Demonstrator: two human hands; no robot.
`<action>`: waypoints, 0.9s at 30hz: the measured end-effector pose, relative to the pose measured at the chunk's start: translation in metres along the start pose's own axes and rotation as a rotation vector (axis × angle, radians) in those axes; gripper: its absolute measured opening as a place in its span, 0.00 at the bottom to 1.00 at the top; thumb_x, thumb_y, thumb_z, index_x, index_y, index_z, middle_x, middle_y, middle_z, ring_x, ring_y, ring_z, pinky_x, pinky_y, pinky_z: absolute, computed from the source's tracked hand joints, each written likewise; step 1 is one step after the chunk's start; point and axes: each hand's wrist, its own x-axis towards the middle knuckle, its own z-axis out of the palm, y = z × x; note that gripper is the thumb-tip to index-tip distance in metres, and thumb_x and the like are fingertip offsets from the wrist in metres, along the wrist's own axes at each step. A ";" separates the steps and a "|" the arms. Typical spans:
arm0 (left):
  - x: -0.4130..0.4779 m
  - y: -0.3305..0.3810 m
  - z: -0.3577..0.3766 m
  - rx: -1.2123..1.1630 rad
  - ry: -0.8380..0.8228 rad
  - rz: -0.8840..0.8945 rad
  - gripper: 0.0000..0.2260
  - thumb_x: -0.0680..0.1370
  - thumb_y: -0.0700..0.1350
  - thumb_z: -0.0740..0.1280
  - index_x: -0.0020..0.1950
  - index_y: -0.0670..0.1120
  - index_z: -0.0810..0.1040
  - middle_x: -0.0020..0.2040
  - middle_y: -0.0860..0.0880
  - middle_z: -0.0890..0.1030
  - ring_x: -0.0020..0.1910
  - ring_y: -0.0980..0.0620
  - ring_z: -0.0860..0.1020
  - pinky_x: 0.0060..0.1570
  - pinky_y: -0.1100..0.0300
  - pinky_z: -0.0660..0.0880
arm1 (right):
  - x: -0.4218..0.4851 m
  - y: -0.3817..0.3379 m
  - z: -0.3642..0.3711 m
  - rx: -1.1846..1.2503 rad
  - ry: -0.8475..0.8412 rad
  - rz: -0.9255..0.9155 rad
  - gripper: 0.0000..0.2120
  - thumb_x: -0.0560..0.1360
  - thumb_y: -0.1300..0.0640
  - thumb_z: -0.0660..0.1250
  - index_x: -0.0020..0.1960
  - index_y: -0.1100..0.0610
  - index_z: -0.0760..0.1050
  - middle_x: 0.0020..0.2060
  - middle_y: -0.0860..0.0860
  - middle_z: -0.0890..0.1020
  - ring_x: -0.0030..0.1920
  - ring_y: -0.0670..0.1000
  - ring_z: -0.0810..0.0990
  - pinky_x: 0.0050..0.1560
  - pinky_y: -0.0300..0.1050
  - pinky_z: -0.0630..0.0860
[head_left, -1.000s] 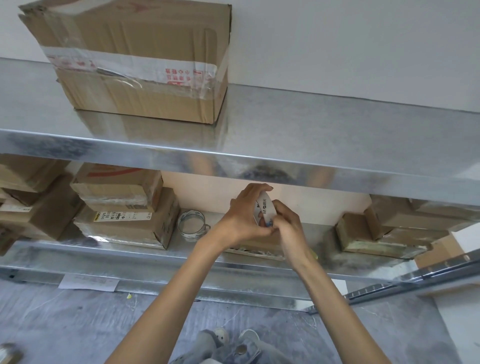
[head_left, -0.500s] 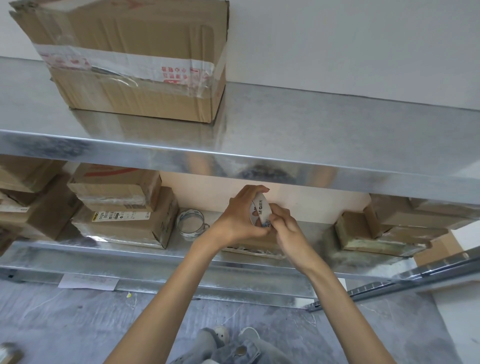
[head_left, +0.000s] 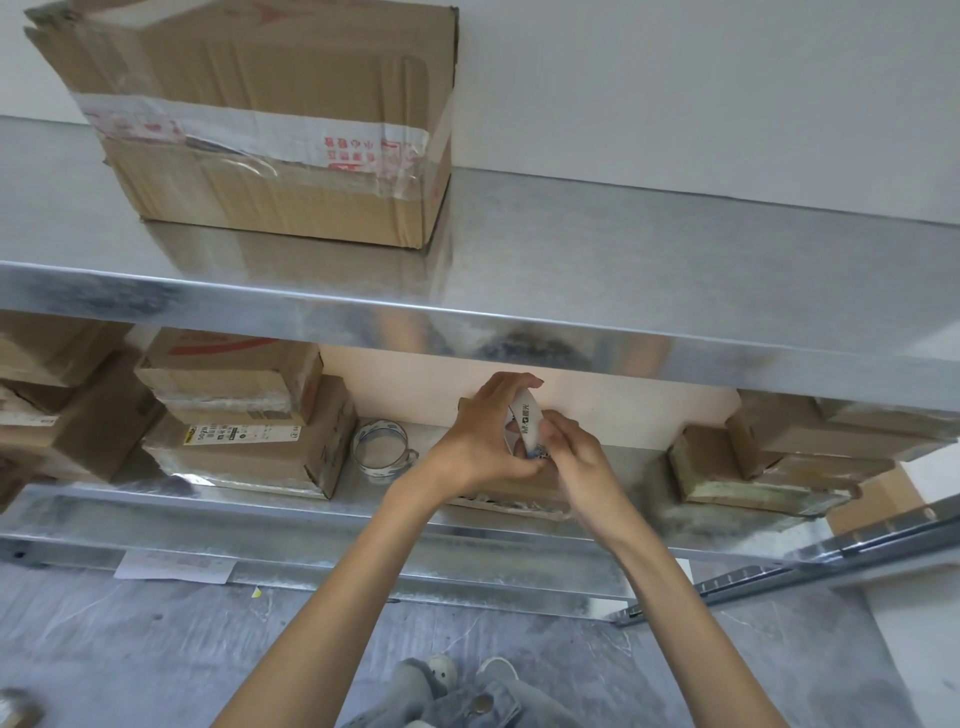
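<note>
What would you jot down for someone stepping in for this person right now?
Left hand grips the white printed roll, likely tape, in front of the lower shelf.
Right hand pinches the roll's lower edge.
A flat cardboard box lies on that shelf behind the hands; a clear tape roll sits to its left.
Done: roll in hand.
Left: probably free the tape's end and pull a strip; none shows yet.

A box (head_left: 270, 130) sits left on the upper shelf (head_left: 675, 270). A tape roll (head_left: 379, 447) lies right of 2 stacked boxes (head_left: 244, 415) on the lower shelf (head_left: 363, 501).
</note>
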 end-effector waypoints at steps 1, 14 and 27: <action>0.000 0.000 0.000 -0.001 -0.004 -0.008 0.37 0.59 0.58 0.69 0.68 0.52 0.68 0.62 0.56 0.70 0.58 0.58 0.71 0.63 0.51 0.70 | 0.001 0.001 -0.001 -0.012 -0.023 0.012 0.12 0.82 0.59 0.54 0.54 0.53 0.77 0.43 0.44 0.82 0.48 0.44 0.79 0.53 0.37 0.73; 0.001 0.006 0.006 0.016 0.013 -0.087 0.35 0.57 0.57 0.67 0.63 0.61 0.62 0.61 0.56 0.64 0.57 0.49 0.71 0.56 0.45 0.74 | -0.005 0.000 0.007 0.034 0.041 -0.033 0.15 0.70 0.59 0.53 0.49 0.51 0.76 0.45 0.50 0.81 0.47 0.46 0.77 0.49 0.36 0.73; -0.003 0.016 0.006 0.014 -0.075 -0.190 0.48 0.67 0.51 0.75 0.76 0.57 0.46 0.70 0.51 0.63 0.65 0.53 0.66 0.66 0.53 0.70 | -0.009 -0.008 0.005 0.268 0.105 0.046 0.11 0.81 0.59 0.56 0.57 0.56 0.76 0.55 0.62 0.79 0.56 0.55 0.80 0.58 0.46 0.76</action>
